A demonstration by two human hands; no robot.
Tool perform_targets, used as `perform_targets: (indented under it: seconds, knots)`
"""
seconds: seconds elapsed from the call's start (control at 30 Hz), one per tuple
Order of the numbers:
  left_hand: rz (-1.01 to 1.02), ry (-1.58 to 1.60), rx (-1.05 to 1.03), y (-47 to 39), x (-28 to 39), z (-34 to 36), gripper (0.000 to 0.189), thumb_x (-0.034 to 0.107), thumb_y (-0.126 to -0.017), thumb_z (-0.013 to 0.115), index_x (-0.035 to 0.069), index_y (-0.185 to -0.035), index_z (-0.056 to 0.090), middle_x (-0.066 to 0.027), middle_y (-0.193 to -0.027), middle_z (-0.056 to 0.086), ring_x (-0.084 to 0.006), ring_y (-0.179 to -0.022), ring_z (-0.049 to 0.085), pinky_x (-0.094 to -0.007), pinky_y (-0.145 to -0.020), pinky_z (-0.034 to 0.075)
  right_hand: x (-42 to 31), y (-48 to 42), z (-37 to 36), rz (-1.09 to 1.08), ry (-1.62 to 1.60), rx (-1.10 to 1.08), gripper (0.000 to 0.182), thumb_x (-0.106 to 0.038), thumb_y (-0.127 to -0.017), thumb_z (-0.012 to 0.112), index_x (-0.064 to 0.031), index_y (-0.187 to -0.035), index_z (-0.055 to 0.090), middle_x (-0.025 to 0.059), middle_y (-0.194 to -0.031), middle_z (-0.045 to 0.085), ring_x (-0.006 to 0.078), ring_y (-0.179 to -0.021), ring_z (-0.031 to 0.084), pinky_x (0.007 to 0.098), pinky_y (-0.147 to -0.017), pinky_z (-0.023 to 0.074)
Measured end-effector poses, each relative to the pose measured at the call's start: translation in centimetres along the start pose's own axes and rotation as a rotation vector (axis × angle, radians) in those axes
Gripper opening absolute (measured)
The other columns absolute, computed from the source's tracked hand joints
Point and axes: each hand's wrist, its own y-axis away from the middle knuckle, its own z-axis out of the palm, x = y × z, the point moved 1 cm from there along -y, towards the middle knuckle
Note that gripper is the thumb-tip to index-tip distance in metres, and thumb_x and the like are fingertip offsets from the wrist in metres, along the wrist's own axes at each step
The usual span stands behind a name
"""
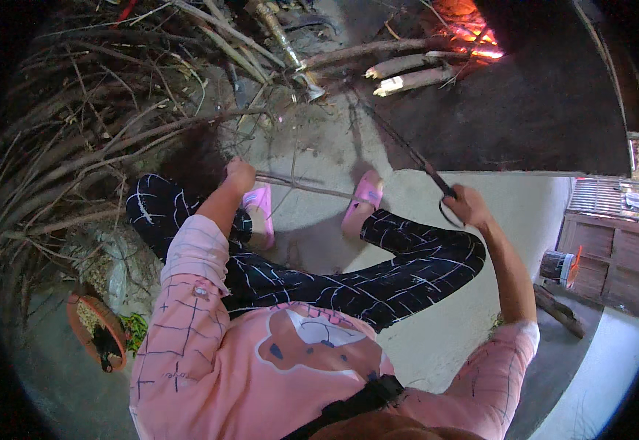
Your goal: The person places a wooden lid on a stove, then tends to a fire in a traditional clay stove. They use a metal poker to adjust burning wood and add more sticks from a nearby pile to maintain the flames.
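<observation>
My left hand point(240, 175) is closed around a thin dry branch point(308, 188), which reaches across to the right, over my feet. In my right hand point(466, 205) is the looped handle of long dark metal fire tongs point(399, 140); their far tip points up and left to the floor near the firewood. Thick sticks of firewood point(413, 81) lie with their far ends in a glowing fire point(470, 27) at the top right. Pink slippers point(370, 188) are on my feet, under the branch.
A large tangled pile of dry branches point(77, 159) fills the left side. A dark slab-like surface point(506, 121) borders the fire. An orange-rimmed basket point(76, 330) stands at the lower left. To the right are a bucket point(557, 267) and a piece of wood point(560, 311).
</observation>
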Motion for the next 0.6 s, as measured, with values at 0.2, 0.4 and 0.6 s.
perform_targets:
  seconds: [0.2,0.4,0.6]
  knots:
    - [-0.041,-0.053,-0.074,-1.7,1.1,1.0,0.030,0.017,-0.081,0.058,0.010,-0.109,0.068,-0.0096,-0.114,0.064,-0.0288,-0.113,0.055,-0.0405,-0.097,0.035,-2.1,17.9,-4.6,-0.088,-0.246,-0.049,0.018,-0.018,-0.082,0.058,-0.0011,-0.090,0.058,0.0143,-0.064,0.052,0.0220,-0.059,0.051,0.0363,-0.056,0.0420]
    - [-0.032,0.006,-0.077,-1.3,0.4,1.2,0.030,0.017,-0.079,0.062,0.006,-0.106,0.068,-0.0100,-0.114,0.064,-0.0279,-0.110,0.057,-0.0408,-0.096,0.038,-8.8,30.8,-4.2,0.160,-0.983,-0.131,0.025,-0.026,-0.085,0.059,-0.0017,-0.090,0.057,-0.0034,-0.066,0.046,0.0060,-0.060,0.043,0.0209,-0.053,0.0334]
    - [0.096,-0.008,0.089,0.0,-1.8,-3.2,0.028,0.015,-0.081,0.056,0.008,-0.106,0.068,-0.0131,-0.111,0.065,-0.0305,-0.105,0.062,-0.0409,-0.084,0.051,-10.9,32.3,-4.3,0.353,-1.248,0.022,0.021,-0.024,-0.088,0.059,-0.0031,-0.089,0.055,-0.0047,-0.059,0.040,0.0033,-0.048,0.034,0.0206,-0.043,0.0232]
